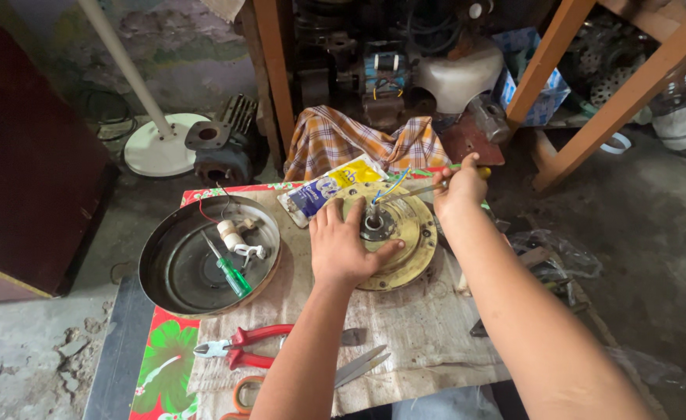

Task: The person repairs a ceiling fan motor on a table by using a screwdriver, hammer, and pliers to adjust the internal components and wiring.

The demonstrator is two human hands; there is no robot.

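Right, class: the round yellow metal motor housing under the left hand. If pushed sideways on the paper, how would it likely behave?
The round yellow metal motor housing looks thick and rigid, so probably heavy for its size. It lies flat and wide, so it would likely slide, not tip or roll. The left hand presses on it, and the creased paper sheet beneath may drag and bunch.

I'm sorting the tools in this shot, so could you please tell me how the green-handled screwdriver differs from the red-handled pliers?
The green-handled screwdriver lies inside the round metal pan, while the red-handled pliers lie on the paper-covered table. The screwdriver is a single slim shaft; the pliers have two spread handles and look bulkier. Both lie flat, untouched by either hand, to the left of the left hand.
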